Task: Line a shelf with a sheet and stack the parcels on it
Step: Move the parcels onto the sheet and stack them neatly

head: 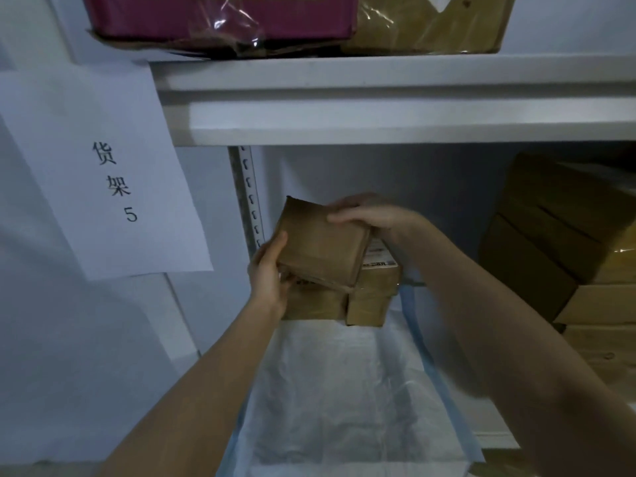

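Note:
A white sheet with a blue border covers the left part of the shelf. At its back stand two brown cardboard parcels side by side. A third brown parcel is tilted on top of them. My left hand grips its left lower edge, and my right hand holds its upper right edge from above.
A stack of larger cardboard boxes fills the right of the same shelf. The shelf board above carries a magenta box and a brown one. A paper label with a 5 hangs at left beside the slotted upright.

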Demonstrator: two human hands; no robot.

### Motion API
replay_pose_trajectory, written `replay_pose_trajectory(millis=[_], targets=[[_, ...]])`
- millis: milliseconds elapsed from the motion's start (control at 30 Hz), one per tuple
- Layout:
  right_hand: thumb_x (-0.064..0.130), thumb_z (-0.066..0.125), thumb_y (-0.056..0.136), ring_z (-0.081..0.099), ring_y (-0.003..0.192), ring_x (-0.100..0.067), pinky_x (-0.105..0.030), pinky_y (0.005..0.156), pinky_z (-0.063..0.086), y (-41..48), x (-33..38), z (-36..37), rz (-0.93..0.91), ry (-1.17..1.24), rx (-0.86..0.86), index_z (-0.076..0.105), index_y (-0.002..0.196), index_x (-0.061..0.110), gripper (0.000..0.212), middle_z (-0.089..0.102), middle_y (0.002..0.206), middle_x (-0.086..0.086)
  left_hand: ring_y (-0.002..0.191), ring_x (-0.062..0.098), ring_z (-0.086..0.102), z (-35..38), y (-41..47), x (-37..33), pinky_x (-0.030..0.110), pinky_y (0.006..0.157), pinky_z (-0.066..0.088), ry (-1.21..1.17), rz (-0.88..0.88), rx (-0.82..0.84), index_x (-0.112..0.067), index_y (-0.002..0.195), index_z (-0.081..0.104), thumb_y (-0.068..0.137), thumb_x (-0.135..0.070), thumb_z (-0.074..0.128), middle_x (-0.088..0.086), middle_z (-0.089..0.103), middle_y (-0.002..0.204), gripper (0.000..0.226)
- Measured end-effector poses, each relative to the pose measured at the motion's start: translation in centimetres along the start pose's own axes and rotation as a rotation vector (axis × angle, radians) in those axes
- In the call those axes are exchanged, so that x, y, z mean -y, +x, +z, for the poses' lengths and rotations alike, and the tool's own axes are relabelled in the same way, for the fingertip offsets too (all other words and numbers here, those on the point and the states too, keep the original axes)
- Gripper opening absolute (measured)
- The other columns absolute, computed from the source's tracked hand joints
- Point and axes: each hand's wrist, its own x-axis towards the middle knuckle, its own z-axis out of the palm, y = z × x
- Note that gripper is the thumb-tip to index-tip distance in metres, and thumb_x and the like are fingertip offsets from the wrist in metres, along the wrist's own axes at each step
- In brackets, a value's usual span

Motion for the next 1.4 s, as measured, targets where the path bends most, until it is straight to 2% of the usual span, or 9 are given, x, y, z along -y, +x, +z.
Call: replay_pose_trajectory(millis=[67, 200, 300, 433, 600, 767, 1100, 1233, 1400], targets=[[0.032, 0.071, 0.085, 0.064, 0.108, -0.02, -0.034, 0.097, 0.05, 1.3, -1.2, -0.2, -0.055, 0.08, -0.232, 0.068, 0.103, 0.021, 0.021, 0.069, 0.116, -0.004, 0.097, 0.022, 0.066, 0.3, 1.3, 0.2, 0.042, 0.087, 0.056, -0.075, 0.039, -0.235, -0.017, 0.107, 0.068, 0.077, -0.037, 0.075, 0.003, 0.071, 0.103, 0.037], [0.036, 0.058, 0.091, 0.06, 0.101, -0.028, -0.037, 0.093, 0.05, 2.6, -5.2, -1.0, 0.174, -0.282, -0.496, 0.058, 0.121, 0.01, 0.04, 0.058, 0.114, -0.008, 0.093, 0.021, 0.066, 0.3, 3.7, 1.6, 0.04, 0.088, 0.055, 0.012, 0.068, -0.473, -0.017, 0.103, 0.068, 0.075, -0.049, 0.072, 0.001, 0.07, 0.101, 0.042], [0.056, 0.065, 0.073, 0.06, 0.102, -0.029, -0.043, 0.083, 0.056, 3.3, -9.6, -1.7, 0.369, -0.359, -0.46, 0.048, 0.128, 0.017, 0.07, 0.053, 0.121, -0.01, 0.102, 0.022, 0.062, 0.9, 4.9, 3.2, 0.036, 0.093, 0.051, 0.147, 0.032, -0.469, -0.014, 0.114, 0.064, 0.08, -0.048, 0.068, 0.003, 0.066, 0.112, 0.048], [0.04, 0.068, 0.086, 0.065, 0.091, -0.021, -0.035, 0.085, 0.055, 2.3, -11.5, -1.7, 0.468, -0.025, -0.272, 0.063, 0.092, 0.018, 0.023, 0.068, 0.101, -0.005, 0.114, 0.028, 0.055, 1.6, 5.7, 4.1, 0.032, 0.097, 0.043, 0.381, -0.042, -0.378, -0.009, 0.133, 0.052, 0.084, -0.05, 0.064, 0.005, 0.057, 0.126, 0.065], [0.05, 0.057, 0.091, 0.064, 0.074, -0.024, -0.037, 0.06, 0.054, 1.6, -12.4, -1.9, 0.565, 0.135, -0.258, 0.061, 0.087, 0.017, 0.034, 0.067, 0.085, -0.007, 0.088, 0.023, 0.056, 1.3, 5.8, 3.3, 0.027, 0.08, 0.038, 0.517, -0.008, -0.389, -0.006, 0.126, 0.056, 0.088, -0.043, 0.062, 0.004, 0.061, 0.097, 0.053], [0.051, 0.056, 0.089, 0.066, 0.101, -0.029, -0.044, 0.09, 0.054, 3.5, -13.4, -1.0, 0.369, -0.009, -0.431, 0.068, 0.11, 0.015, 0.044, 0.07, 0.112, -0.011, 0.109, 0.026, 0.056, 1.5, 5.4, 3.3, 0.028, 0.084, 0.041, 0.6, 0.056, -0.341, -0.01, 0.129, 0.054, 0.088, -0.04, 0.062, 0.007, 0.061, 0.12, 0.051], [0.047, 0.037, 0.1, 0.056, 0.115, -0.034, -0.036, 0.093, 0.044, 2.7, -12.7, -0.4, 0.233, -0.1, -0.648, 0.052, 0.129, 0.004, 0.054, 0.059, 0.12, -0.015, 0.139, 0.034, 0.025, 2.7, 3.2, 4.0, 0.045, 0.114, 0.022, 1.124, 0.356, -0.354, -0.011, 0.141, 0.039, 0.085, -0.023, 0.058, 0.016, 0.031, 0.149, 0.06], [0.023, 0.047, 0.099, 0.053, 0.117, -0.024, -0.033, 0.099, 0.043, 0.0, -10.3, 0.8, -0.121, -0.159, -0.786, 0.05, 0.132, 0.006, 0.037, 0.052, 0.128, -0.012, 0.132, 0.034, 0.035, 3.7, 1.5, 4.5, 0.044, 0.106, 0.036, 1.145, 0.515, -0.212, -0.01, 0.133, 0.048, 0.082, -0.015, 0.058, 0.015, 0.042, 0.139, 0.052], [0.011, 0.056, 0.091, 0.06, 0.094, -0.015, -0.032, 0.078, 0.05, -4.8, -6.3, 1.3, -0.492, -0.388, -0.921, 0.064, 0.107, 0.009, 0.018, 0.063, 0.104, -0.006, 0.115, 0.025, 0.053, 7.5, -1.2, 5.0, 0.029, 0.086, 0.044, 0.984, 0.664, 0.026, -0.012, 0.12, 0.057, 0.083, -0.005, 0.059, 0.009, 0.057, 0.123, 0.038]])
